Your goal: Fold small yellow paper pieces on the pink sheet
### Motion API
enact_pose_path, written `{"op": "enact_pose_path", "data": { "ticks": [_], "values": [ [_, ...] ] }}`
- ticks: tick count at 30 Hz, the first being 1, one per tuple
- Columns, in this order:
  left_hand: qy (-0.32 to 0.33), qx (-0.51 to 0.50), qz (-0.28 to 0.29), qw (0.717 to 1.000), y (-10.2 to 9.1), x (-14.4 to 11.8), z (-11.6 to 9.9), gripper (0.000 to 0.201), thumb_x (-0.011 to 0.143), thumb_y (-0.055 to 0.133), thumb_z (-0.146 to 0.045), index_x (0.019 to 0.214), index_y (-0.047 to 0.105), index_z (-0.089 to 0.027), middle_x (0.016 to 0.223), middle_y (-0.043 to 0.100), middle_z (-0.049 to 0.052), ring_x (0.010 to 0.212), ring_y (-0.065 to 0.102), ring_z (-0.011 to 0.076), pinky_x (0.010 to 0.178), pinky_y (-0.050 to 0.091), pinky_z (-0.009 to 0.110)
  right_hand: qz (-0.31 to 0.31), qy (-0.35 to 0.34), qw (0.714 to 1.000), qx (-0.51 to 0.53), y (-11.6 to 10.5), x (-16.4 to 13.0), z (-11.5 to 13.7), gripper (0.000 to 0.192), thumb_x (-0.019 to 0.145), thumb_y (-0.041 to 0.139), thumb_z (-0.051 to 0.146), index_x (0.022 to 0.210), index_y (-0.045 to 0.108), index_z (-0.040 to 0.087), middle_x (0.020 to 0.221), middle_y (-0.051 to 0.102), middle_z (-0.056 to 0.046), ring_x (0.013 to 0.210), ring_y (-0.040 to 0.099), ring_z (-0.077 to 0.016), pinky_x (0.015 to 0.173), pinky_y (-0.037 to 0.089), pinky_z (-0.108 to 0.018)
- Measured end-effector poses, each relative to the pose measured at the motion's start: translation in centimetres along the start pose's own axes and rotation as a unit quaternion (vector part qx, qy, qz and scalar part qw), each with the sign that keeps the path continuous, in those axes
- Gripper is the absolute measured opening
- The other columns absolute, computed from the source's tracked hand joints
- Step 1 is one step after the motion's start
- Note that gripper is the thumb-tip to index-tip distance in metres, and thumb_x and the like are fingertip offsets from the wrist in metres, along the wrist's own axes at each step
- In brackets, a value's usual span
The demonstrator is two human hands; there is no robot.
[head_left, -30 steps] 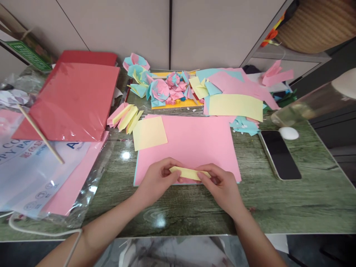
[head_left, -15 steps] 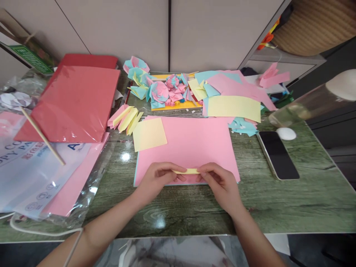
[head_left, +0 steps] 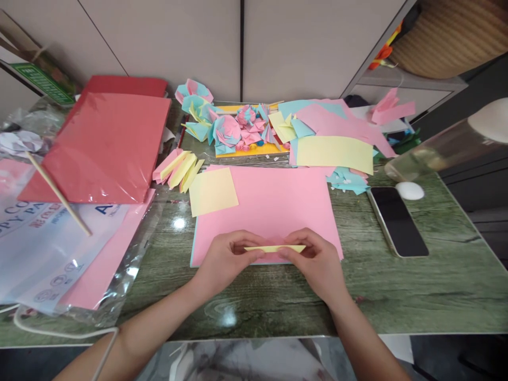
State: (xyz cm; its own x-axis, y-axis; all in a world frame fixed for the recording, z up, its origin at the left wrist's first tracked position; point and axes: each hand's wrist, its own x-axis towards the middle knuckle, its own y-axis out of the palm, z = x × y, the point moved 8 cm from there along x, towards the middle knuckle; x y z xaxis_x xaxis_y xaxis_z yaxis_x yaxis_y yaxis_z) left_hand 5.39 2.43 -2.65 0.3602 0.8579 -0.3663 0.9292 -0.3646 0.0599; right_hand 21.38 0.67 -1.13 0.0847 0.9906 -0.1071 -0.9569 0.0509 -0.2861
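A narrow folded strip of yellow paper (head_left: 273, 248) is held level between my two hands, over the near part of a pink paper stack (head_left: 278, 201). My left hand (head_left: 222, 259) pinches its left part, thumb in front and fingers behind. On the right part, my right hand (head_left: 319, 262) pinches in the same way. A flat yellow sheet (head_left: 214, 191) lies on the stack's far left corner. Beside it, at the left, rest several folded pink and yellow paper pieces (head_left: 178, 168).
Folded paper flowers (head_left: 228, 132) and loose coloured sheets (head_left: 335, 152) lie along the back. A phone (head_left: 399, 221) and a white oval object (head_left: 410, 190) are at the right, near a clear container (head_left: 428, 145). Red paper packs (head_left: 107, 143) and a wooden stick (head_left: 59, 193) occupy the left.
Both thumbs have come round to the near side of the yellow strip. More of the strip's length now shows, and it sits slightly lower.
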Motion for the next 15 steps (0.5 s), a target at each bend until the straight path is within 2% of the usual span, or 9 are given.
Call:
{"op": "enact_pose_path", "data": {
  "ticks": [6, 12, 15],
  "values": [
    [0.004, 0.021, 0.007, 1.0, 0.8, -0.3, -0.3, 0.015, 0.071, 0.068, -0.029, 0.082, 0.069, -0.02, 0.087, 0.07, 0.002, 0.083, 0.064, 0.0173, 0.076, 0.05, 0.027, 0.029, 0.007, 1.0, 0.001, 0.7, -0.2, 0.1, 0.011, 0.066, 0.07, 0.025, 0.073, 0.063, 0.021, 0.068, 0.064, 0.001, 0.059, 0.057, -0.011, 0.05, 0.045, -0.021],
    [-0.002, 0.034, -0.025, 0.999, 0.1, -0.1, 0.3, 0.01, 0.069, 0.069, -0.024, 0.078, 0.069, -0.02, 0.076, 0.069, 0.0, 0.071, 0.062, 0.0147, 0.064, 0.048, 0.024, -0.01, 0.07, 0.995, 0.066, -0.5, 0.0, -1.4, 0.021, 0.063, 0.073, 0.029, 0.077, 0.06, 0.021, 0.063, 0.064, 0.002, 0.057, 0.059, -0.0122, 0.052, 0.046, -0.022],
    [0.001, 0.035, -0.026, 0.999, -0.4, 0.0, 0.2, 0.012, 0.068, 0.07, -0.025, 0.08, 0.069, -0.02, 0.074, 0.068, 0.0, 0.068, 0.061, 0.0131, 0.062, 0.047, 0.022, -0.011, 0.074, 0.994, 0.078, -1.0, 0.1, -1.7, 0.022, 0.062, 0.074, 0.03, 0.077, 0.06, 0.021, 0.062, 0.064, 0.002, 0.058, 0.061, -0.0134, 0.052, 0.045, -0.023]
  ]
}}
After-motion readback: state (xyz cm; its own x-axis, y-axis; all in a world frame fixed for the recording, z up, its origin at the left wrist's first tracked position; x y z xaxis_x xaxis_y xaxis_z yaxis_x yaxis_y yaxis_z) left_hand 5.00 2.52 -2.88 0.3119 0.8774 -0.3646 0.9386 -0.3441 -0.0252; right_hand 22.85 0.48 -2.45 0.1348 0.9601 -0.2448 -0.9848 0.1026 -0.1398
